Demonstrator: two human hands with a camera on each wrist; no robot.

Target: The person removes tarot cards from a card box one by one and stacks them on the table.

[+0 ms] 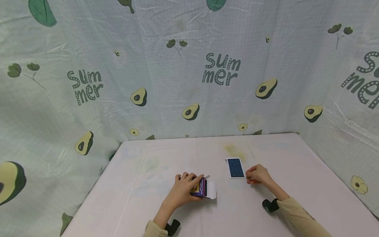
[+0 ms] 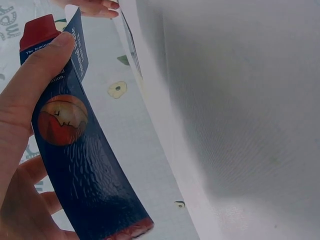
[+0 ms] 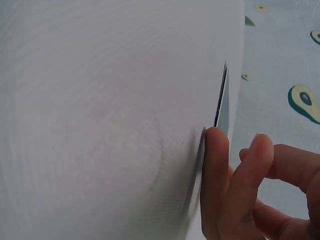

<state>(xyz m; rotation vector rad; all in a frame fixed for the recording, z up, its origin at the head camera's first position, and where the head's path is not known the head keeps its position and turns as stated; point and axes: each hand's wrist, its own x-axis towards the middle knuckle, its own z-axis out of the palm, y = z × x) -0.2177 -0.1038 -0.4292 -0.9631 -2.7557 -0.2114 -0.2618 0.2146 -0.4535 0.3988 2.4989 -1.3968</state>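
My left hand (image 1: 185,191) grips a dark blue and red card box (image 2: 80,150), fingers over its top and thumb along its near side. The box lies on its side with its white-lined end flap (image 1: 211,190) folded out to the right, and a moon face picture shows on its side. To the right, a small pile of dark blue playing cards (image 1: 236,168) with white edges lies face down, slightly fanned. My right hand (image 1: 259,175) has its loosely bent fingertips (image 3: 216,137) right at the lower right corner of the pile, with nothing pinched between them.
A white cloth covers the table (image 1: 142,210), with a faint yellow stain near its back. Pale curtains (image 1: 165,75) printed with avocados and lettering stand behind and at both sides. Dark wrist cameras (image 1: 270,205) are strapped under both wrists.
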